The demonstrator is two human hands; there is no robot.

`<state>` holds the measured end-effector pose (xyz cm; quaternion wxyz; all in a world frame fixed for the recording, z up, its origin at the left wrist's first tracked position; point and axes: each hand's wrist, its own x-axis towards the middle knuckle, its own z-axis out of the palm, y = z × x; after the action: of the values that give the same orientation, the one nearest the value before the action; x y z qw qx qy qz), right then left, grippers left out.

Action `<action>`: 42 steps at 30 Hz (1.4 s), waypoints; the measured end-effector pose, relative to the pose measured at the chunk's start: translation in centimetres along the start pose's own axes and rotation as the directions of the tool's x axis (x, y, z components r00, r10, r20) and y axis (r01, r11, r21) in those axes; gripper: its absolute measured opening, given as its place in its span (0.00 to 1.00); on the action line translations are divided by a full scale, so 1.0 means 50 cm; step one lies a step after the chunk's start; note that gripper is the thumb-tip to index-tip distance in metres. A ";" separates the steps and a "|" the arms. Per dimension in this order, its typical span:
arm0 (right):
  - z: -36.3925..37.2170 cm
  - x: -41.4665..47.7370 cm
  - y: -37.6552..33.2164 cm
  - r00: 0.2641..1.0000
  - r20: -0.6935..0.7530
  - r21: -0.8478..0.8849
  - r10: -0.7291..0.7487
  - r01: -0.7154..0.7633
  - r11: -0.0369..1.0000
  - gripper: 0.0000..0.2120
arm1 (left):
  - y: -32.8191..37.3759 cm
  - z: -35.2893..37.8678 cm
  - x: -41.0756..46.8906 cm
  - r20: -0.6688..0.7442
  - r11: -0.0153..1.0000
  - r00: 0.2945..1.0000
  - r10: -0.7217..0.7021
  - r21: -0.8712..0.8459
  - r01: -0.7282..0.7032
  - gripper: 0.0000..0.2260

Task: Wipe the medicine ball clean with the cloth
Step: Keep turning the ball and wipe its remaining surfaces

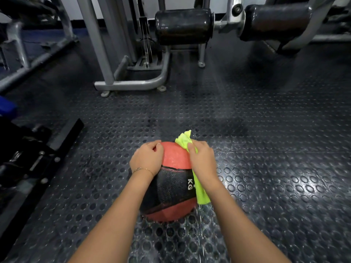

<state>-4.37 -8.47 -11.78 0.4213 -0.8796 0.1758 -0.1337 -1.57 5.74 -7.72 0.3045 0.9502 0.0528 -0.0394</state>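
A red and black medicine ball (171, 185) marked "KG" sits on the studded rubber floor just in front of me. My left hand (147, 158) rests on its upper left side with the fingers curled over the top. My right hand (203, 160) presses a bright yellow-green cloth (201, 192) against the ball's right side, thumb over the cloth. One end of the cloth sticks up past my fingers and the other hangs down under my wrist.
A grey weight machine frame (133, 84) stands ahead on the floor, with black padded rollers (183, 26) above it. Dark equipment (28, 158) lies at the left. The floor near the ball (199, 234) looks wet.
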 end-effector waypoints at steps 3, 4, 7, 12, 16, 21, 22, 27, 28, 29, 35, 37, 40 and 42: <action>0.004 -0.087 -0.021 0.971 -0.162 -0.106 -0.174 0.159 0.982 0.14 | 0.012 0.004 0.009 0.007 0.999 0.999 -0.050 0.018 0.050 0.17; 0.003 -0.130 -0.025 0.947 -0.207 -0.110 -0.246 0.228 0.967 0.15 | 0.014 0.003 0.015 0.013 0.999 0.999 -0.051 0.021 0.050 0.16; 0.001 -0.169 -0.027 0.901 -0.226 -0.165 -0.371 0.340 0.926 0.15 | 0.014 -0.003 0.020 0.036 0.999 0.999 -0.016 0.041 0.014 0.16; -0.010 -0.018 -0.020 0.996 -0.073 -0.087 0.060 -0.066 0.994 0.15 | 0.008 -0.001 -0.005 0.004 0.999 0.999 0.045 0.008 -0.045 0.16; -0.003 -0.085 -0.017 0.985 -0.168 -0.114 -0.030 0.011 0.993 0.16 | 0.013 -0.005 0.002 0.016 1.000 1.000 0.000 0.018 -0.001 0.16; 0.011 -0.200 -0.005 0.894 -0.228 -0.150 -0.386 0.359 0.921 0.15 | 0.014 -0.009 0.001 0.065 0.996 0.995 0.076 0.048 -0.079 0.15; 0.007 -0.182 0.000 0.898 -0.244 -0.134 -0.366 0.343 0.930 0.15 | 0.012 -0.009 -0.005 0.066 0.992 0.992 0.108 0.058 -0.111 0.15; -0.024 -0.034 0.040 0.993 -0.075 0.036 0.088 -0.085 0.996 0.15 | 0.027 0.004 -0.023 0.045 0.984 0.987 0.152 0.090 -0.155 0.16; -0.034 -0.015 0.059 0.992 -0.027 0.031 0.121 -0.120 0.992 0.15 | 0.035 0.007 -0.030 0.041 0.981 0.987 0.156 0.108 -0.159 0.16; -0.047 -0.001 0.079 0.991 -0.020 -0.012 0.131 -0.131 0.991 0.16 | 0.045 0.010 -0.034 0.038 0.974 0.985 0.166 0.148 -0.170 0.16; -0.110 0.075 0.196 0.992 -0.048 -0.362 0.116 -0.126 0.924 0.19 | 0.142 0.035 0.000 0.179 0.816 0.943 0.279 0.473 -0.331 0.21; -0.100 0.091 0.226 0.977 0.106 -0.508 0.184 -0.105 0.855 0.21 | 0.164 0.034 0.021 0.207 0.797 0.930 0.302 0.480 -0.366 0.21; -0.067 0.063 0.296 0.894 0.336 -0.713 0.296 0.036 0.700 0.27 | 0.190 0.025 0.044 0.197 0.757 0.916 0.350 0.516 -0.401 0.22; -0.050 0.040 0.337 0.859 0.412 -0.748 0.304 0.128 0.651 0.30 | 0.206 0.022 0.058 0.192 0.748 0.914 0.357 0.527 -0.403 0.22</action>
<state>-6.82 -20.86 -23.37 0.0545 -0.9662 0.1430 0.2072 2.55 -2.99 -3.00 0.0181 0.9853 -0.1676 -0.0279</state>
